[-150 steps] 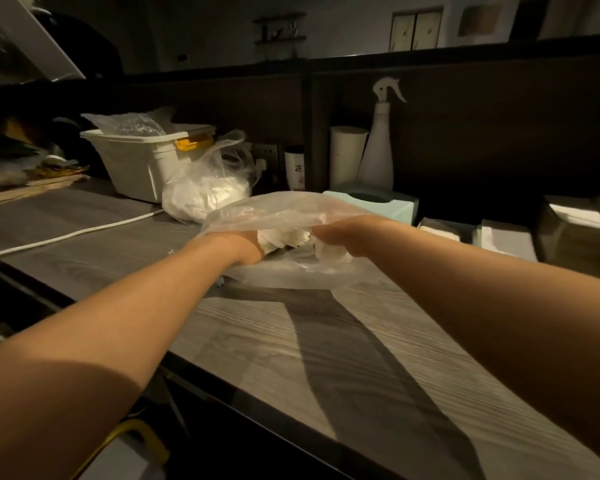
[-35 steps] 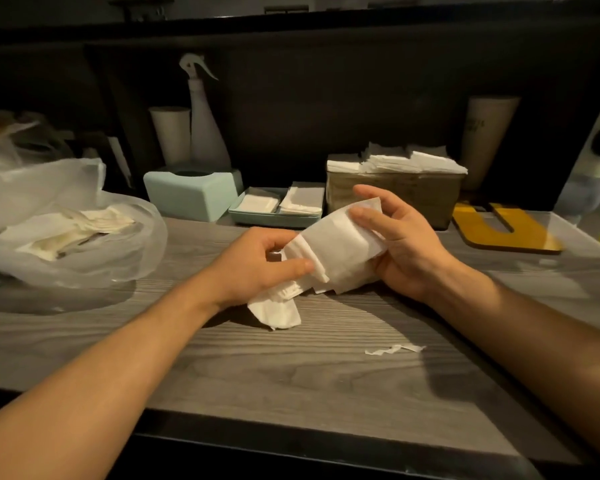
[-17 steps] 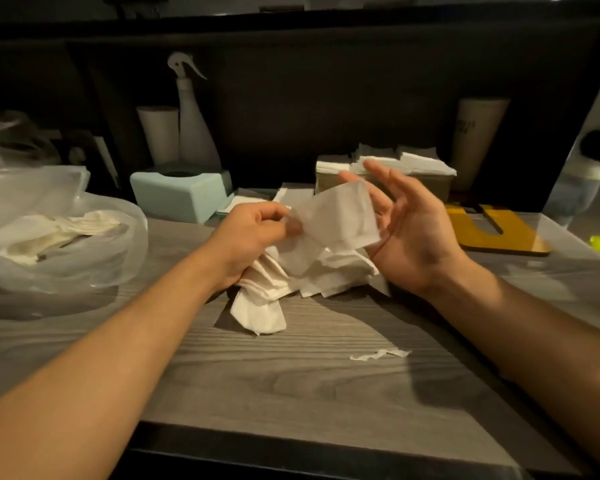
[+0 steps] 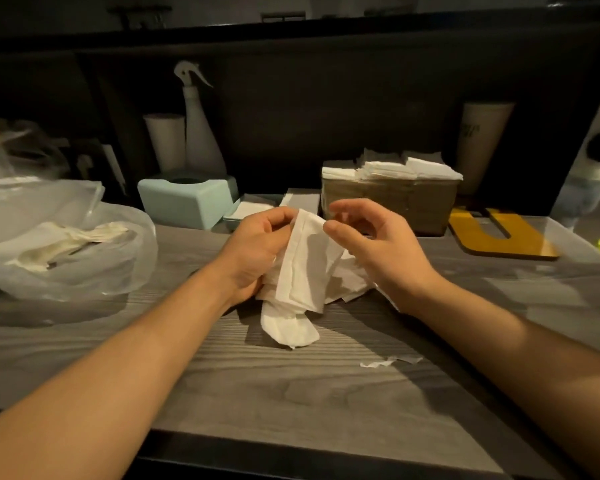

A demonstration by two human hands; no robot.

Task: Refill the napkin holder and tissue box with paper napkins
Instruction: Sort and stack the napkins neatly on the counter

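A loose bunch of white paper napkins [image 4: 302, 271] lies on the grey wooden counter [image 4: 291, 382] in the middle of the view. My left hand [image 4: 257, 247] grips the bunch from the left, pinching the top napkin's upper edge. My right hand [image 4: 374, 244] hovers at the right of that edge with its fingers curled, thumb tip at the paper. Behind them stands a brown napkin holder [image 4: 392, 202] piled with folded napkins [image 4: 395, 168]. A pale blue tissue box [image 4: 184, 200] sits further left at the back.
A clear plastic bag [image 4: 66, 258] with more napkins lies at the left. A spray bottle [image 4: 198, 126], a paper roll [image 4: 165, 140], a small tray [image 4: 246, 211] and a yellow board [image 4: 499, 233] line the back. A torn paper scrap [image 4: 388, 362] lies near the front.
Earlier both hands were in the plastic bag. Since then the bunch has come out onto the counter; in the last half second my right hand has closed from a spread palm toward the top napkin's edge.
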